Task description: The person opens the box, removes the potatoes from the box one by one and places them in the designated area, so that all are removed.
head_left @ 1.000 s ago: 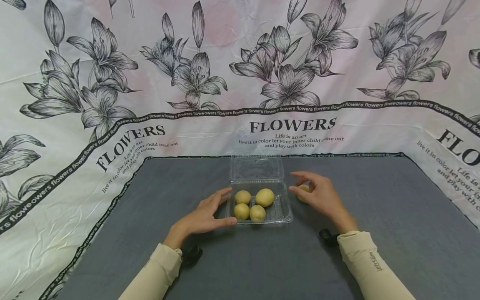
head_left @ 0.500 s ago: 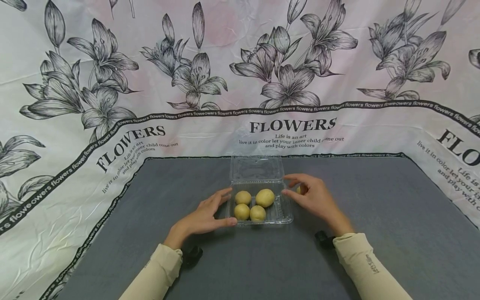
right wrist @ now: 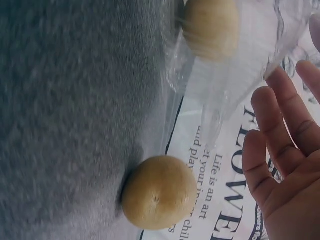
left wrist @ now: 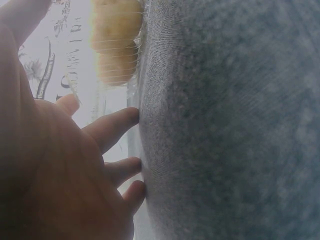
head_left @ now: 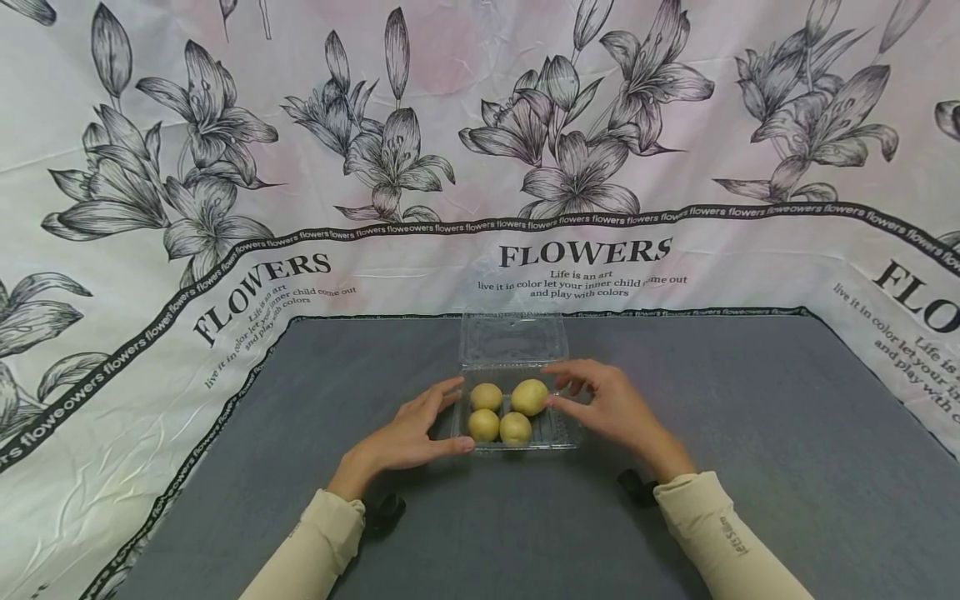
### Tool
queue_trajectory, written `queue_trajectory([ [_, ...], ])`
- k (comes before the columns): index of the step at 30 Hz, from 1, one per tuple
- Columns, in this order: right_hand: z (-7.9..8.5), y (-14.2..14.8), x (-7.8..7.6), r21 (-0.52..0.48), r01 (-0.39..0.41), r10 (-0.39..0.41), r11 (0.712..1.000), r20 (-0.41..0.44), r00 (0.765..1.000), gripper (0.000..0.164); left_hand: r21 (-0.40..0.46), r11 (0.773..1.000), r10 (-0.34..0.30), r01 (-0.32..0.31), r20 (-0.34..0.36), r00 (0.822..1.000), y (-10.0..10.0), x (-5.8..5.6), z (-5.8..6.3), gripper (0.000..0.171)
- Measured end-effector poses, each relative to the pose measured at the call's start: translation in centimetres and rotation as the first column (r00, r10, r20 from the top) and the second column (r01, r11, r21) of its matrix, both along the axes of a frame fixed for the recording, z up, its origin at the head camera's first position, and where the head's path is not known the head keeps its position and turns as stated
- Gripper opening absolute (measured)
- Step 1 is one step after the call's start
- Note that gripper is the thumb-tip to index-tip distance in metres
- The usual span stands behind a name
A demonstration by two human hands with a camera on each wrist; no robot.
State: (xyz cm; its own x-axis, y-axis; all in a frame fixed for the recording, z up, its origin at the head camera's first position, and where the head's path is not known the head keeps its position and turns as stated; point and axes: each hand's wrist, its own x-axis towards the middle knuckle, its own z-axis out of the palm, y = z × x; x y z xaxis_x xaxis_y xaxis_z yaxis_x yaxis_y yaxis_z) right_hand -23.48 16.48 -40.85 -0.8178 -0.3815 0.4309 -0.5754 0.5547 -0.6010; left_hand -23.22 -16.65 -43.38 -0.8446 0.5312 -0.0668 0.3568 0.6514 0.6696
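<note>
A clear plastic clamshell box (head_left: pixel 558 433) lies on the table with its lid raised at the back. Several yellow, round potatoes (head_left: pixel 486 397) sit inside, the largest potato (head_left: pixel 528 397) at the back right. My left hand (head_left: pixel 408 431) is at the box's left side, thumb at the front corner, fingers spread along the edge. Over the right part of the box is my right hand (head_left: pixel 618 407), thumb tip right at the largest potato, fingers loosely bent and nothing in the palm. Another potato (right wrist: pixel 160 192) rests on the table beside the box, hidden behind my right hand in the head view.
The grey tabletop (head_left: pixel 480 533) spreads around the box. Behind and along the sides hangs a white cloth (head_left: pixel 420 275) printed with flowers and lettering. The raised lid (head_left: pixel 513 340) stands close to the cloth. Dark wrist cameras (head_left: pixel 386 512) hang under both forearms.
My right hand has moved left from the loose potato at the box's right to over the box, leaving that potato on the table. My left hand and the boxed potatoes stay put.
</note>
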Motion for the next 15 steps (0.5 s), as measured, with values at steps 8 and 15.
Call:
queue_trajectory([
  [8,-0.4,-1.0,0.3,0.004,-0.083,0.083,0.997,0.043,0.996,0.037,0.009,1.0,-0.004,0.004,-0.003,1.0,0.0,0.1,0.2,0.095],
  [15,-0.7,-1.6,0.4,0.054,-0.112,0.115,0.992,-0.048,0.992,0.032,-0.003,1.0,0.002,-0.002,-0.01,1.0,0.1,0.0,0.2,0.095],
])
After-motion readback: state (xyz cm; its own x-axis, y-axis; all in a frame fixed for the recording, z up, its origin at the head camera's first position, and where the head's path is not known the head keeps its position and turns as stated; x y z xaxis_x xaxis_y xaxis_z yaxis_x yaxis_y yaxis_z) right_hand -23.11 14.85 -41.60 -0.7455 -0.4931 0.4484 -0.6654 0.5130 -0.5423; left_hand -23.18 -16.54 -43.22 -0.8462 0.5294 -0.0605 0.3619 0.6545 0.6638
